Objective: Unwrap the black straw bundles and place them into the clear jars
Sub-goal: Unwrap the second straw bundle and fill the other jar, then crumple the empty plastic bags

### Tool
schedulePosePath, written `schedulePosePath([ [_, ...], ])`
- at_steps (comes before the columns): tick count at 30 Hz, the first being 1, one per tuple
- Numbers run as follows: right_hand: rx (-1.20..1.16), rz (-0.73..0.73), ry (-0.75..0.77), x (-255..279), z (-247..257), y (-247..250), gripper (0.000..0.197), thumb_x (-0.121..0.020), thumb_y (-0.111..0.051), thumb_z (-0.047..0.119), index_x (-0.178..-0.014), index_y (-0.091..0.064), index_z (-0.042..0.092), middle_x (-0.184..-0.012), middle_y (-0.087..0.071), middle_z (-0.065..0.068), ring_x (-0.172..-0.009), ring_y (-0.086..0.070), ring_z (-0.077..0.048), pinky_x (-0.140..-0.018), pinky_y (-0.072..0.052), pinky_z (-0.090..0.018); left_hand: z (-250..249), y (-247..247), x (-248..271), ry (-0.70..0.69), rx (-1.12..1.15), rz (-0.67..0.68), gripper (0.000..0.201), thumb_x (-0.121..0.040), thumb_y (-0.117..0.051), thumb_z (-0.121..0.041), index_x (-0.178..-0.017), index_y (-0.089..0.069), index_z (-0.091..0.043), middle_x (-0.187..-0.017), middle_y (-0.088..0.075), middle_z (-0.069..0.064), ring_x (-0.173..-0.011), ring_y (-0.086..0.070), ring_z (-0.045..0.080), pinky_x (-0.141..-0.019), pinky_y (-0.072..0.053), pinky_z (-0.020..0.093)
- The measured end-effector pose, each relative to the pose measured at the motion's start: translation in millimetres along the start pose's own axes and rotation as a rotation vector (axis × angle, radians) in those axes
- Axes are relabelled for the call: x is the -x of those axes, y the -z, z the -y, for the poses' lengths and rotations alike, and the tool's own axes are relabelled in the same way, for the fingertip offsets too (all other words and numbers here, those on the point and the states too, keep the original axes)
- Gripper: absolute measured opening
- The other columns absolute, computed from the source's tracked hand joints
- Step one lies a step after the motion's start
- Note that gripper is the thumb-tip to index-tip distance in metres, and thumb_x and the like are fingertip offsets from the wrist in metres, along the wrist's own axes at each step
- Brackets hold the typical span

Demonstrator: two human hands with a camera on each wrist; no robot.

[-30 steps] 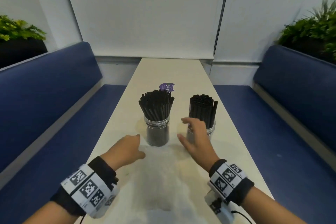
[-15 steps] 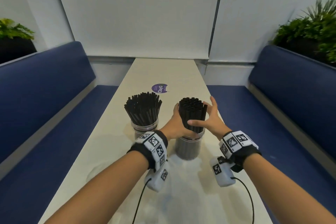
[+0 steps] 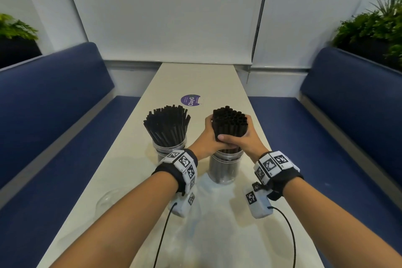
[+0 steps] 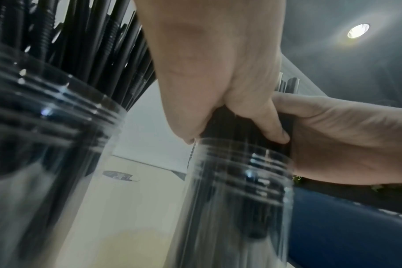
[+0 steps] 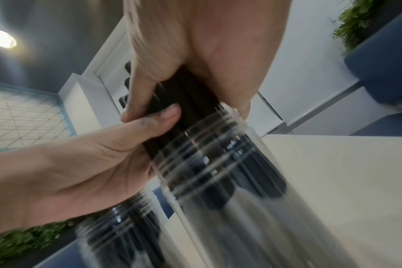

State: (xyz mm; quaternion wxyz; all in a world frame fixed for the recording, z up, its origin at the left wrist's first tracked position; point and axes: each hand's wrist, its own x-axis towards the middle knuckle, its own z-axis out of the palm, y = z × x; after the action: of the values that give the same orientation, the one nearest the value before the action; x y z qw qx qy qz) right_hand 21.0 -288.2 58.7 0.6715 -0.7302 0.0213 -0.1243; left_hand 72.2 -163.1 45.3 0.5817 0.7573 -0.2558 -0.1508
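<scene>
A long cream tabletop (image 3: 195, 80) runs between two blue benches toward a white wall, with a purple sticker (image 3: 190, 100) beyond the work area.

Count: two clear jars, two sets of black straws, two hands.

The left jar (image 3: 166, 153) holds thin straws (image 3: 167, 125) fanned loosely; no hand touches it. The right jar (image 3: 225, 166) holds the thick straw bundle (image 3: 230, 123), packed tight.

The left hand (image 3: 208, 140) and right hand (image 3: 249, 141) both clamp the bundle, fingers (image 4: 272, 125) curled around it from opposite sides, just above the jar rim. The left thumb overlaps the right thumb on the near face.

Key relation: the bundle's long axis is near upright, passing between the fingers; its lower part sits inside the jar directly below them, its open ends stand above. Both hands are equally near.

Whether any wrap remains on the bundle cannot be determined. Judgement: the likely step is seating or loosening these straws in the jar.
</scene>
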Motion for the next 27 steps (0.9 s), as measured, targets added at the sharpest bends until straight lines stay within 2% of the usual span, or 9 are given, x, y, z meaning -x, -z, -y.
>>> schedulePosePath([
  [6,-0.091,0.0,0.057,-6.9,22.4,4.5,0.083,-0.066,-0.076,-0.001,-0.13,-0.028,0.021,-0.118,-0.048,0.004,-0.115,-0.05,-0.017,-0.087,-0.049,-0.028,-30.3,12.7,-1.6,-0.095,0.05,0.007,0.102,-0.071,-0.076,0.0,-0.14,-0.002,-0.015,-0.139,-0.037,0.011,-0.125,-0.044,0.02,-0.109,-0.039,0.042],
  [11,0.016,-0.017,0.044,-2.0,21.9,22.9,0.122,-0.048,-0.08,0.042,-0.14,0.0,0.045,-0.156,-0.008,0.005,-0.142,-0.013,-0.021,-0.113,-0.019,-0.046,-32.5,18.7,14.9,-0.083,-0.028,-0.024,0.129,-0.068,-0.081,-0.02,-0.141,0.023,-0.035,-0.158,0.01,0.003,-0.144,0.001,0.012,-0.109,-0.009,0.027],
  [16,0.067,-0.055,0.019,19.0,11.8,37.9,0.125,-0.046,-0.077,0.049,-0.142,0.004,0.042,-0.157,-0.003,0.005,-0.144,-0.006,-0.017,-0.112,-0.017,-0.041,-19.3,28.3,44.1,-0.072,-0.046,-0.056,0.135,-0.057,-0.082,-0.046,-0.138,0.025,-0.044,-0.158,0.012,-0.006,-0.144,0.004,0.008,-0.118,-0.007,0.035],
  [18,0.135,-0.154,0.081,32.7,1.7,35.2,0.111,-0.052,-0.073,0.054,-0.141,-0.009,0.038,-0.152,-0.019,0.005,-0.14,-0.017,-0.012,-0.106,-0.02,-0.025,-14.0,26.2,64.2,-0.089,-0.085,-0.06,0.122,-0.063,-0.078,-0.048,-0.143,0.013,-0.041,-0.158,-0.001,-0.008,-0.143,-0.005,0.004,-0.117,-0.011,0.031],
  [20,0.225,-0.257,0.23,51.3,-7.5,25.6,0.082,-0.062,-0.066,0.055,-0.131,-0.029,0.031,-0.132,-0.039,0.011,-0.127,-0.033,-0.003,-0.098,-0.024,-0.01,-8.1,29.3,91.4,-0.116,-0.19,-0.021,0.091,-0.075,-0.071,-0.042,-0.146,-0.015,-0.031,-0.151,-0.029,-0.006,-0.133,-0.028,-0.005,-0.112,-0.021,0.019],
  [22,0.345,-0.269,0.407,70.3,-15.1,12.1,0.051,-0.072,-0.06,0.048,-0.114,-0.041,0.027,-0.111,-0.043,0.017,-0.108,-0.04,0.007,-0.092,-0.029,-0.003,4.5,42.1,121.1,-0.157,-0.364,0.054,0.046,-0.084,-0.064,-0.036,-0.127,-0.05,-0.03,-0.127,-0.056,-0.008,-0.11,-0.048,-0.008,-0.102,-0.034,0.009],
  [23,0.412,-0.229,0.474,78.8,-18.6,4.6,0.039,-0.076,-0.058,0.043,-0.108,-0.044,0.026,-0.105,-0.044,0.017,-0.101,-0.042,0.008,-0.088,-0.031,-0.004,11.8,52.9,136.7,-0.176,-0.45,0.074,0.028,-0.085,-0.06,-0.04,-0.112,-0.06,-0.035,-0.117,-0.06,-0.014,-0.109,-0.05,-0.007,-0.1,-0.038,0.011],
  [25,0.54,-0.072,0.556,92.7,-24.9,-12.3,0.023,-0.082,-0.055,0.035,-0.102,-0.048,0.026,-0.096,-0.047,0.014,-0.092,-0.045,-0.001,-0.081,-0.038,-0.011,28.9,79.1,161.0,-0.129,-0.581,0.037,0.024,-0.077,-0.05,-0.061,-0.093,-0.06,-0.047,-0.118,-0.054,-0.027,-0.118,-0.048,-0.004,-0.102,-0.036,0.016],
  [27,0.634,0.129,0.595,102.3,-33.0,-31.5,0.016,-0.087,-0.053,0.032,-0.101,-0.05,0.024,-0.094,-0.051,0.009,-0.088,-0.047,-0.008,-0.076,-0.041,-0.019,49.9,103.8,179.8,0.123,-0.746,-0.004,0.047,-0.067,-0.044,-0.078,-0.107,-0.048,-0.053,-0.139,-0.038,-0.017,-0.136,-0.033,0.015,-0.109,-0.028,0.023],
])
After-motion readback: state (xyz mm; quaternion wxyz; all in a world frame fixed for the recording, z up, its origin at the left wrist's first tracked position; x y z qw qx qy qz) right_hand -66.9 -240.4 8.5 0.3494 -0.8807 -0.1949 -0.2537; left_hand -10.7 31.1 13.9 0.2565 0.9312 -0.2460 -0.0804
